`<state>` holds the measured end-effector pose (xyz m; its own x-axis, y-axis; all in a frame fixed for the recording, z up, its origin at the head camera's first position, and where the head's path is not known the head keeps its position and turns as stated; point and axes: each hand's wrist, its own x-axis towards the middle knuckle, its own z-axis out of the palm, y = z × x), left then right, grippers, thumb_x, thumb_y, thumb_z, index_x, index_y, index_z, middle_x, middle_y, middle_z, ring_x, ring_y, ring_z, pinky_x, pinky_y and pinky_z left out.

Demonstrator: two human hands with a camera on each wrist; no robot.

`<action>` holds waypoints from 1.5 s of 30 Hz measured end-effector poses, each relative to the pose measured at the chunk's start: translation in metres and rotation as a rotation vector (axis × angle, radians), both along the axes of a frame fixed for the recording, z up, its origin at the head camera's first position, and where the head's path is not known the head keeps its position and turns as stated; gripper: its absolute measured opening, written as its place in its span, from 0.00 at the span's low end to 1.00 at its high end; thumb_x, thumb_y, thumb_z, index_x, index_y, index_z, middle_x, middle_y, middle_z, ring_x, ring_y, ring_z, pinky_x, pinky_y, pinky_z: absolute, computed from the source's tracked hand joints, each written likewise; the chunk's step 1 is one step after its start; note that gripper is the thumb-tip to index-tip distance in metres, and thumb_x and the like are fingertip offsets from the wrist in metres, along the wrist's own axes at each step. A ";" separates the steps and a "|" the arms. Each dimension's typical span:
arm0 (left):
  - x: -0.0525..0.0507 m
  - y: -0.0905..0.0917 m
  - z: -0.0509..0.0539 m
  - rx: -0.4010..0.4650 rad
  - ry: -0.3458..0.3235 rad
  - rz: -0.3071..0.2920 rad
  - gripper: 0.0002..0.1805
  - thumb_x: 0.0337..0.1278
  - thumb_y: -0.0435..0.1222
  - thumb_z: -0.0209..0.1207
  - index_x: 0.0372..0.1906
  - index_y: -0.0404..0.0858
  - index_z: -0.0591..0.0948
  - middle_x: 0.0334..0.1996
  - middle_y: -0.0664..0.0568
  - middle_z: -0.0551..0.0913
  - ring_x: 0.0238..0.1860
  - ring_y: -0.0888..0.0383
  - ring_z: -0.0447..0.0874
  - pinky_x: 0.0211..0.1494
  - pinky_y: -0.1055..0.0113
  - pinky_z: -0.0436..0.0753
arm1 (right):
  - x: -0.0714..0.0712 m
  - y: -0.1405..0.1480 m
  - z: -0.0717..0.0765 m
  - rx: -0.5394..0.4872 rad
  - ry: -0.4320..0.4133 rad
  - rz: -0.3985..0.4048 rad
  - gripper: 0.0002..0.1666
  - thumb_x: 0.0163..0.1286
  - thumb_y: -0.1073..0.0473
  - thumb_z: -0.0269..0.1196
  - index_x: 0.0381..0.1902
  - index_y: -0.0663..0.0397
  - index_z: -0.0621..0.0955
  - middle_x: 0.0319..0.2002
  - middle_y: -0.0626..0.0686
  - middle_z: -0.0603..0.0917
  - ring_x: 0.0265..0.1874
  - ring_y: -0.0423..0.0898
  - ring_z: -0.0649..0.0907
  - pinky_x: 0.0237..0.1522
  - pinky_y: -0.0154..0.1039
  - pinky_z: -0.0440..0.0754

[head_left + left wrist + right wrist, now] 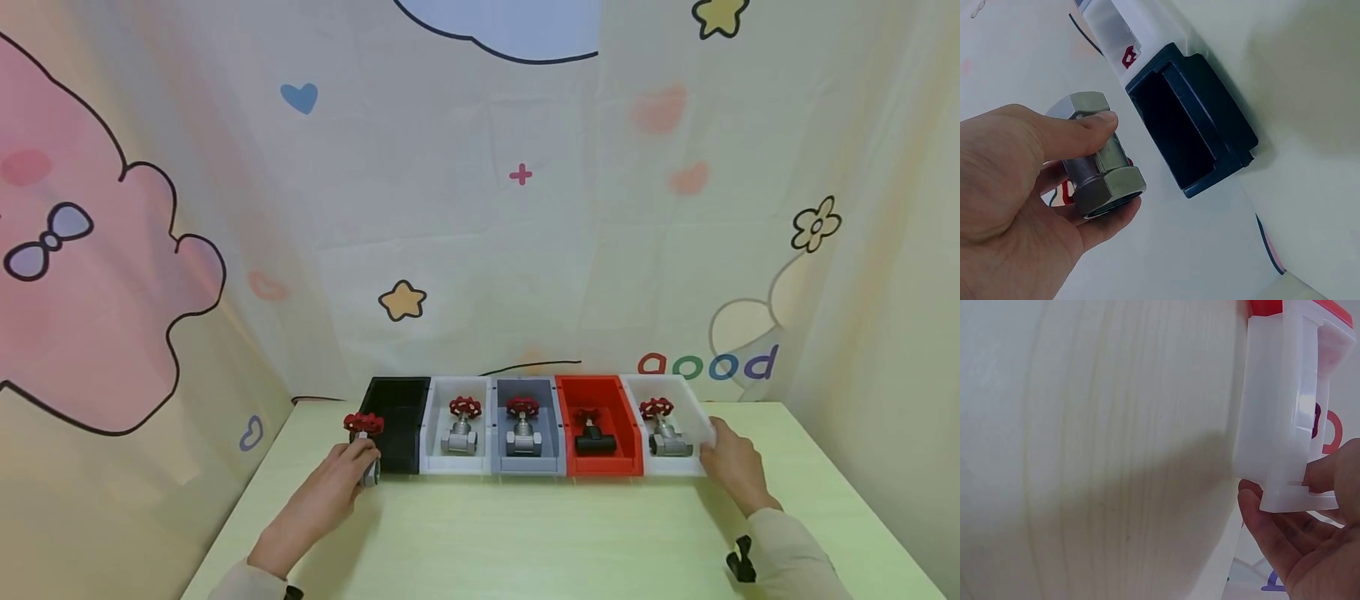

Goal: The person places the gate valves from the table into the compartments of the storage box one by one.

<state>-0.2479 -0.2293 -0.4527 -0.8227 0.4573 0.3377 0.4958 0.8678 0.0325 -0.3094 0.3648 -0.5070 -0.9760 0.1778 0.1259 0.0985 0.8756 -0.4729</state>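
A metal gate valve (1102,159) with a red handwheel is gripped by my left hand (324,498), thumb across its body, fingers around the other side. It hangs just left of the black bin (396,427), whose inside looks bare. My right hand (738,467) pinches the near right corner of the white bin (1269,419) at the row's right end. In that bin lies a tilted silver valve (667,437). Between the end bins, a white bin holds a silver valve (460,429), a grey bin another silver valve (523,433), and a red bin a black-bodied valve (592,435).
The bins stand side by side near the back of a pale wooden table (525,542). Behind them hangs a curtain (480,233) printed with cartoon figures. A black strap end (741,560) sticks out by the right sleeve.
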 end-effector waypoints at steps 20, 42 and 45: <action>-0.033 0.000 0.009 -0.014 -0.042 -0.021 0.26 0.50 0.24 0.68 0.57 0.34 0.78 0.59 0.45 0.75 0.56 0.46 0.75 0.56 0.56 0.80 | -0.001 -0.001 0.002 -0.004 -0.004 -0.008 0.32 0.66 0.62 0.52 0.66 0.72 0.63 0.54 0.80 0.75 0.45 0.74 0.80 0.40 0.63 0.78; -0.065 0.000 0.003 0.024 -0.057 0.006 0.26 0.51 0.25 0.67 0.59 0.35 0.78 0.60 0.47 0.74 0.55 0.46 0.75 0.57 0.54 0.80 | -0.001 -0.001 0.000 -0.005 0.006 -0.010 0.32 0.66 0.62 0.53 0.66 0.73 0.63 0.53 0.80 0.75 0.45 0.74 0.80 0.39 0.63 0.78; -0.069 0.001 0.002 0.034 -0.069 0.013 0.26 0.51 0.25 0.67 0.59 0.35 0.78 0.61 0.47 0.74 0.55 0.46 0.74 0.58 0.54 0.80 | 0.000 -0.001 -0.001 -0.007 0.007 -0.012 0.32 0.66 0.62 0.53 0.66 0.72 0.63 0.54 0.80 0.75 0.44 0.74 0.80 0.39 0.62 0.78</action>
<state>-0.3167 -0.2285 -0.4506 -0.8502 0.4360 0.2950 0.4804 0.8717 0.0963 -0.3099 0.3636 -0.5076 -0.9729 0.1905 0.1312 0.1059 0.8710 -0.4797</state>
